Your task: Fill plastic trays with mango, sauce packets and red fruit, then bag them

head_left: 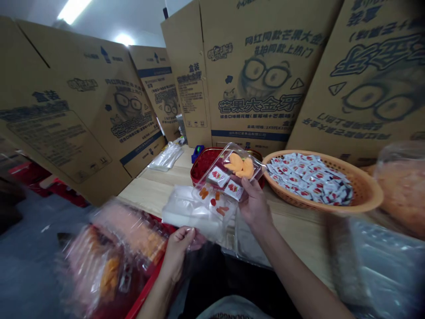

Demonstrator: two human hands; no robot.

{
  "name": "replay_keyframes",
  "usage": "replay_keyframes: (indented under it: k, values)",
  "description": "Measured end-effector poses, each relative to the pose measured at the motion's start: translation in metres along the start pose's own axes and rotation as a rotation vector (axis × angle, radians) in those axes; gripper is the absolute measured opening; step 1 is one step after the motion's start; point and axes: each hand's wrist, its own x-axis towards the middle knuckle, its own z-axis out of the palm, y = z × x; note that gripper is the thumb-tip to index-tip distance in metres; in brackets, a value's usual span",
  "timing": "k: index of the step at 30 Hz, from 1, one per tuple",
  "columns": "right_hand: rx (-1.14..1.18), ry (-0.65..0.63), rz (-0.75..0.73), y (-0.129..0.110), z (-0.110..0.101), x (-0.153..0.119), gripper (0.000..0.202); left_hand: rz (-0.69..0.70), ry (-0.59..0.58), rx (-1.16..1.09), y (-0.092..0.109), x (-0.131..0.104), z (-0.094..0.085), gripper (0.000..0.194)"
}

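1. Right hand point(254, 201): fingers gripping the right edge of the clear tray point(223, 163); it lies forward-left of them, long axis slanting far-right to near-left.
2. Left hand point(182, 243): fingertips pinching the near edge of the plastic bag point(179, 206), farther from the tray.
3. Bag: on the worktop point(136, 190), partly beneath the tray's near end.

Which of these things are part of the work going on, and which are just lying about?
In the work:
- clear tray with orange pieces and printed sachets, in the right hand
- clear plastic, at the left hand
- probably the basket of similar packets

Apparently just lying about:
- cardboard boxes
- small blue object, use unclear
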Motion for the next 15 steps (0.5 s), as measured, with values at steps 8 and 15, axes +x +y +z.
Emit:
replay_keyframes:
  k: [8, 15]
  values:
    - [-0.112, -0.096, 0.021, -0.006, -0.012, 0.003, 0.024, -0.012, 0.034, -0.047, 0.003, -0.003, -0.003, 0.035]
    - [-0.19, -0.143, 0.184, -0.003, 0.0, -0.009, 0.028, 0.002, -0.06, 0.053, 0.019, -0.004, 0.004, 0.042]
